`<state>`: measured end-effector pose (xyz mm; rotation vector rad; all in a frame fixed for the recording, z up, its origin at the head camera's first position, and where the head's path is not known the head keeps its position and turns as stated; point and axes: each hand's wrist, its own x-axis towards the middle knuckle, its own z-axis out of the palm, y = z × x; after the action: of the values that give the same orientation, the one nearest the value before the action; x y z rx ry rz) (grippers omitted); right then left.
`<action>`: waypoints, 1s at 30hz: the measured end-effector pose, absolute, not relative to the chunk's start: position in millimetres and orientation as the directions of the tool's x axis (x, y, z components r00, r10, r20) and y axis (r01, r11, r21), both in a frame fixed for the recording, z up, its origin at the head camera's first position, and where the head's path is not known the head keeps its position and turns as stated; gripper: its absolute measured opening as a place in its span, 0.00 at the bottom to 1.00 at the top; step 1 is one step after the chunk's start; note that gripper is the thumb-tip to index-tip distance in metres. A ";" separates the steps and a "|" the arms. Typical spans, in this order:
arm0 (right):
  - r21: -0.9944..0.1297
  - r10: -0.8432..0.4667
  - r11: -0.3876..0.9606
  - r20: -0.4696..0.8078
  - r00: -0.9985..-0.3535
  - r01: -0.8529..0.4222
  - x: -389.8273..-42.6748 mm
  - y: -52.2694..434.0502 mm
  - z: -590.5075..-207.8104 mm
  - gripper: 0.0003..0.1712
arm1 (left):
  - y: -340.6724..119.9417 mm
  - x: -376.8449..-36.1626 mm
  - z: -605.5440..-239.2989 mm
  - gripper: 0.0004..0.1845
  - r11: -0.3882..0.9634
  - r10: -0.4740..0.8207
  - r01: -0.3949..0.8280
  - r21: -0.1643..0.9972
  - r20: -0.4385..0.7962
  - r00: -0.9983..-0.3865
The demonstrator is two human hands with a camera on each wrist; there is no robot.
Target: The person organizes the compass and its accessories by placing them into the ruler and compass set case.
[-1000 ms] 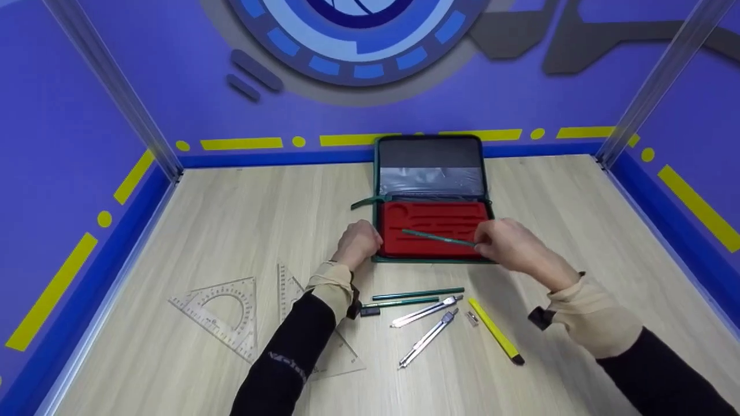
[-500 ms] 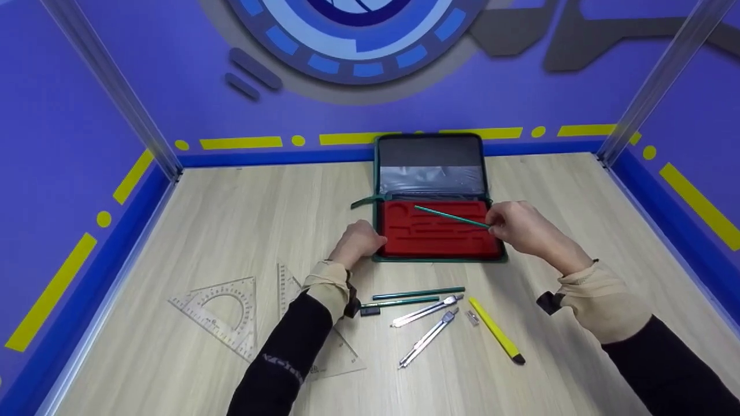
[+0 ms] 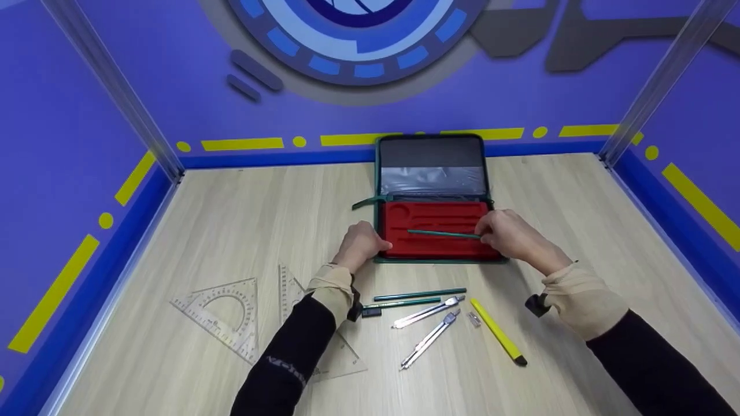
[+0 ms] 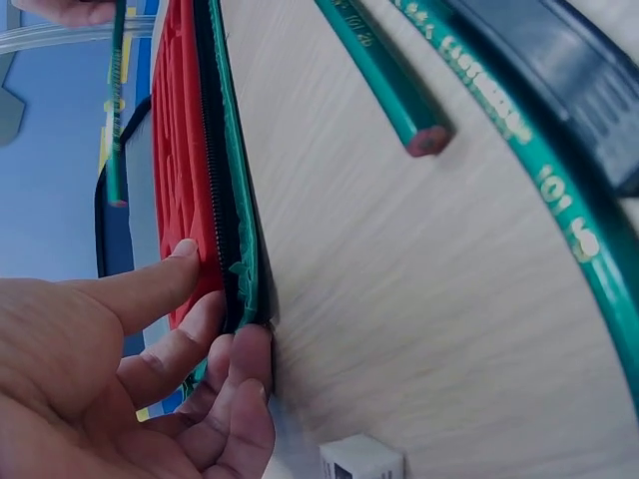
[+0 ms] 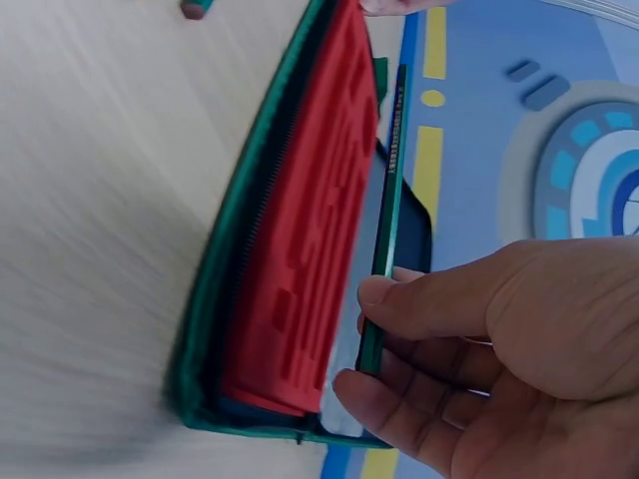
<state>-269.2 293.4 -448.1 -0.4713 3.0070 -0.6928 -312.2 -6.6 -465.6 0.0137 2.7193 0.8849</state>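
Your right hand (image 3: 511,237) pinches the pencil (image 3: 442,233) (lengthwise over the case (image 3: 437,249)); left hand (image 3: 361,245), fingers relaxed, steadies its left edge.

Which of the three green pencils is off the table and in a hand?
The green pencil over the red tray, pinched by the right hand. The other two pencils lie side by side on the table, untouched.
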 end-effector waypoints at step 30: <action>-0.408 -0.270 0.869 0.079 -0.960 -0.279 -283.4 278.1 -482.0 0.06 | -7.5 -315.9 -467.5 0.25 0.804 0.112 -0.058 0.592 -0.247 -0.962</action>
<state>-283.4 278.1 -482.0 -0.4488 3.0558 -0.6716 -315.9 -7.5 -467.5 0.0417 2.7210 0.9062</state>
